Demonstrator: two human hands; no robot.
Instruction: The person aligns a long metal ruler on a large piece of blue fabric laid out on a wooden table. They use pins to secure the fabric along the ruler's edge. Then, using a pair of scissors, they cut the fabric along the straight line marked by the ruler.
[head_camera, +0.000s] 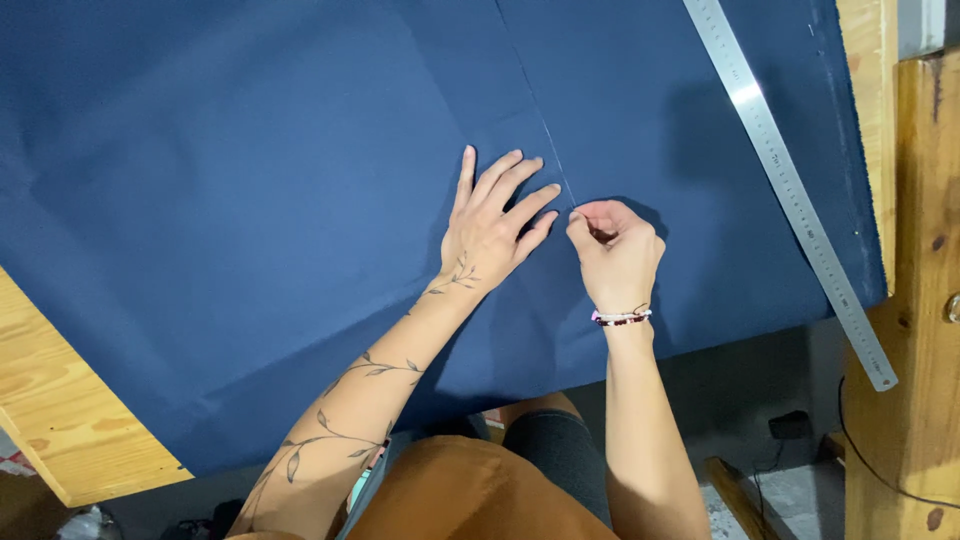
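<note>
While the navy cloth (250, 200) lies spread over the wooden table (60, 420), the left hand (490, 225) presses flat, fingers spread, beside its thin line — the right hand (615, 250) pinches there. Soft, light, likely to shift; best gripped at an edge. A steel ruler (790, 180) lies right of that hand.

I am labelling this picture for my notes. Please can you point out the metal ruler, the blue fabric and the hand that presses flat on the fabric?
metal ruler (790, 190), head view, middle of its blade.
blue fabric (230, 200), head view, bare part left of the hands.
left hand (487, 228), head view, back of the hand.
</note>
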